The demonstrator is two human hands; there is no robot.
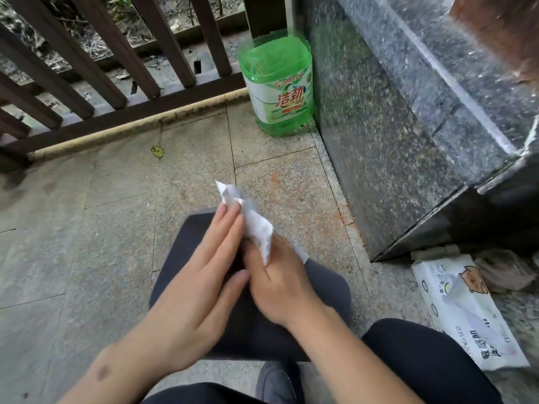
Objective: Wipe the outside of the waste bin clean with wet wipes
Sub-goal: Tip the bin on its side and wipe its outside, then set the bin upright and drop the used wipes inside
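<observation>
**Wipe in hand, bin well out of reach**

Both hands work a crumpled white wipe [256, 223] over the lap. The right hand [280, 284] curls round its lower end; the left hand [204, 275] lies alongside with fingers nearly straight, fingertips touching the wipe near its top. The bin [277, 83], a cut-off green bottle with a label, stands well apart in the corner where the railing [116, 68] meets the stone wall [393, 126]. The pack [466, 310] lies on the floor at the right

Risks, as I judge them: a bunched wipe smears rather than cleans; the light bin may tip or slide when rubbed unless one hand steadies it; its sides against the wall could be skipped
</observation>
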